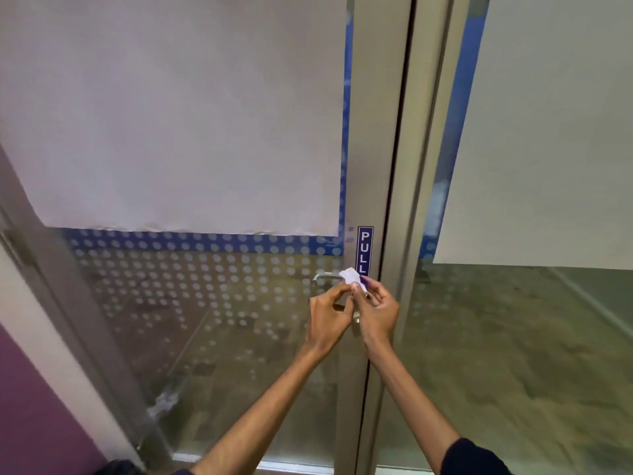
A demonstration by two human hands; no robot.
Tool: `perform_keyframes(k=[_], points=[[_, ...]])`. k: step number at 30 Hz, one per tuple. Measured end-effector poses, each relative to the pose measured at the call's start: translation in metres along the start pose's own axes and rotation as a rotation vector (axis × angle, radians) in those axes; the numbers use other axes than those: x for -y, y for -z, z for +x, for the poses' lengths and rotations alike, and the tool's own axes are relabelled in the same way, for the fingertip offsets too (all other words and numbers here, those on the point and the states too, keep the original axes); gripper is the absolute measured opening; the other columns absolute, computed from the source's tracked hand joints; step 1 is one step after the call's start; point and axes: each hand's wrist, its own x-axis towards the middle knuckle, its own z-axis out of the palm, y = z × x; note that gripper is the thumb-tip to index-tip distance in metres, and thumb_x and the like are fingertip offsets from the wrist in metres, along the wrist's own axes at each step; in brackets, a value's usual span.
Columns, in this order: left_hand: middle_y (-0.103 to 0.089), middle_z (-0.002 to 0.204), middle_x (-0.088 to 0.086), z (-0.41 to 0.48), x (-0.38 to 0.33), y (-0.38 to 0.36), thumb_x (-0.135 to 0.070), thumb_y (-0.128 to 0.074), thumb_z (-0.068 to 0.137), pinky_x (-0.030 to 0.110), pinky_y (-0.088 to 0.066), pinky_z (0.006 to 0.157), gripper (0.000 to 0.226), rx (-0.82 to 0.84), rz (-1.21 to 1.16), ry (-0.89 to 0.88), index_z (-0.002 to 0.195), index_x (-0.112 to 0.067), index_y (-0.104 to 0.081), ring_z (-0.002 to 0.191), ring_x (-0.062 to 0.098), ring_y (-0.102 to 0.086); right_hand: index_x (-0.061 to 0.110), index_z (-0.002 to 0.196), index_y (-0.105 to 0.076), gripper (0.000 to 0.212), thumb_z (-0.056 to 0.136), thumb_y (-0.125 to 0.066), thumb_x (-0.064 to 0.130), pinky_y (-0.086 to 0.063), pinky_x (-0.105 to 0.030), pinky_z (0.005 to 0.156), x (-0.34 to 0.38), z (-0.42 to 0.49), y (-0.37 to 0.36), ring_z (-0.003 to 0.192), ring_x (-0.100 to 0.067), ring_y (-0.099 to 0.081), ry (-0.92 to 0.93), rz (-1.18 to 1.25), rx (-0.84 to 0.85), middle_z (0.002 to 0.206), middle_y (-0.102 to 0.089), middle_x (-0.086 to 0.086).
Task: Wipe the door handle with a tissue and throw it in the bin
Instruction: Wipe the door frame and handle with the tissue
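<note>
White crumpled tissue (pixel 350 276) pinched between left hand (pixel 329 315) and right hand (pixel 376 311), apparently against the metal door handle (pixel 325 277), just below the blue "PULL" sticker (pixel 365 250).

- A large white paper sheet (pixel 178 111) covers the upper glass of the door, its lower edge slightly wavy.
- A second white sheet (pixel 555 132) covers the neighbouring pane.
- A blue vertical sign (pixel 365 250) reading "PULL" sits on the metal door frame (pixel 376 132).
- Frosted dots (pixel 205 269) pattern the glass below a blue band.
- A purple wall (pixel 30 406) stands at left.
</note>
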Motion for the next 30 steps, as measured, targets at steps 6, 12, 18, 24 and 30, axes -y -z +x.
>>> perform_keyframes(k=[6,12,18,24,30], points=[[-0.081,0.089,0.004,0.05,0.007,0.025,-0.008,-0.06,0.082,0.035,-0.061,0.058,0.033,-0.233,0.271,-0.335,0.109,-0.015,-0.078,0.064,0.017,-0.073,0.016,0.104,-0.066,0.023,0.084,-0.073,0.005,-0.057,-0.017,0.075,0.006,0.03,-0.024,0.088,-0.017,-0.071,0.184,0.005,-0.162,0.097,-0.073,-0.009],[-0.029,0.162,0.021,0.102,0.013,0.036,-0.024,-0.05,0.093,0.044,-0.019,0.128,0.066,-0.217,0.549,-0.583,0.153,0.0,-0.033,0.155,0.028,-0.021,0.017,0.114,-0.071,0.025,0.089,-0.069,0.015,-0.056,-0.024,0.082,0.009,0.045,-0.034,0.096,-0.015,-0.07,0.413,-0.176,-0.269,0.105,-0.071,0.003],[0.02,0.168,0.005,0.149,0.023,0.036,-0.027,-0.032,0.104,0.045,0.008,0.128,0.068,-0.253,0.66,-0.55,0.16,-0.015,0.005,0.157,0.02,0.017,0.018,0.109,-0.073,0.021,0.09,-0.067,0.026,-0.052,-0.015,0.082,0.022,0.054,-0.046,0.094,-0.008,-0.067,0.663,-0.301,-0.246,0.1,-0.071,0.003],[0.027,0.166,0.001,0.174,0.035,0.035,-0.031,-0.014,0.106,0.041,0.017,0.127,0.062,-0.317,0.696,-0.495,0.158,-0.017,0.017,0.155,0.014,0.023,0.005,0.106,-0.073,0.021,0.087,-0.068,0.009,-0.053,-0.019,0.083,0.03,0.07,-0.047,0.091,-0.015,-0.066,0.74,-0.41,-0.212,0.099,-0.07,-0.009],[0.028,0.166,-0.001,0.182,0.045,0.03,-0.035,-0.007,0.107,0.039,0.018,0.127,0.06,-0.391,0.708,-0.506,0.157,-0.016,0.018,0.155,0.012,0.023,0.001,0.107,-0.073,0.022,0.086,-0.068,0.004,-0.05,-0.011,0.086,0.029,0.083,-0.05,0.092,-0.011,-0.063,0.794,-0.535,-0.149,0.101,-0.068,-0.009]])
